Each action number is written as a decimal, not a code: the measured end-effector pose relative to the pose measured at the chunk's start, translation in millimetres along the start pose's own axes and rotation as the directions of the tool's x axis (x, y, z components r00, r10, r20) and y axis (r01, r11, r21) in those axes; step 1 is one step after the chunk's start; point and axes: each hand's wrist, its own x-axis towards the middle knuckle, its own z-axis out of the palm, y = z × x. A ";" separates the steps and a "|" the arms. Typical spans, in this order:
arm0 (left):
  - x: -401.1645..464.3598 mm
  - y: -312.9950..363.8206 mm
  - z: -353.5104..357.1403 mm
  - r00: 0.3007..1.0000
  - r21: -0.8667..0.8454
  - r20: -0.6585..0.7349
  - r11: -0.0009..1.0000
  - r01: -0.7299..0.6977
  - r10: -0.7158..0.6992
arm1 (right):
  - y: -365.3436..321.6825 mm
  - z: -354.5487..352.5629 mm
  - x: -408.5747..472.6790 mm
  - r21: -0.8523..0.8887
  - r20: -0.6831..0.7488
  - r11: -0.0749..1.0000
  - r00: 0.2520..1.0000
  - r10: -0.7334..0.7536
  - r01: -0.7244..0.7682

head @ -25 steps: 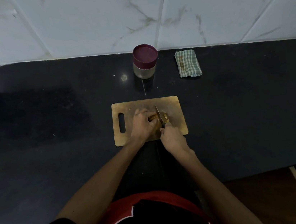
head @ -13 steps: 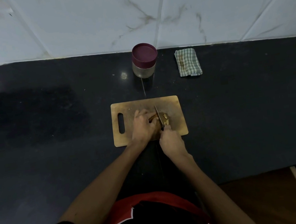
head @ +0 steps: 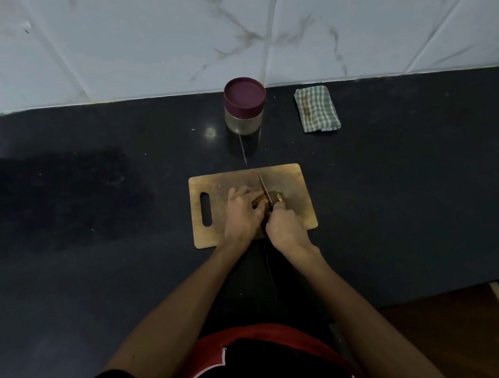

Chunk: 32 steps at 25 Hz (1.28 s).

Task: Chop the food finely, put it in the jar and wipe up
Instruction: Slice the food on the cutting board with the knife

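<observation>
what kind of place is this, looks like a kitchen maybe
Most likely a home kitchen: a dark stone counter runs under a marble-look tiled wall, a wooden chopping board with a knife lies on it, and a lidded jar and checked cloth sit behind.

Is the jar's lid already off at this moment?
No, the maroon lid sits on the jar at the back of the counter, behind the cutting board.

Head view, steep downward, facing tiled wall.
</observation>
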 end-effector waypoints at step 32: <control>-5.4 0.1 -8.2 1.000 -0.029 0.010 0.999 -0.017 0.017 | 32.8 8.3 -22.7 0.248 0.020 0.965 0.996 0.085 -0.087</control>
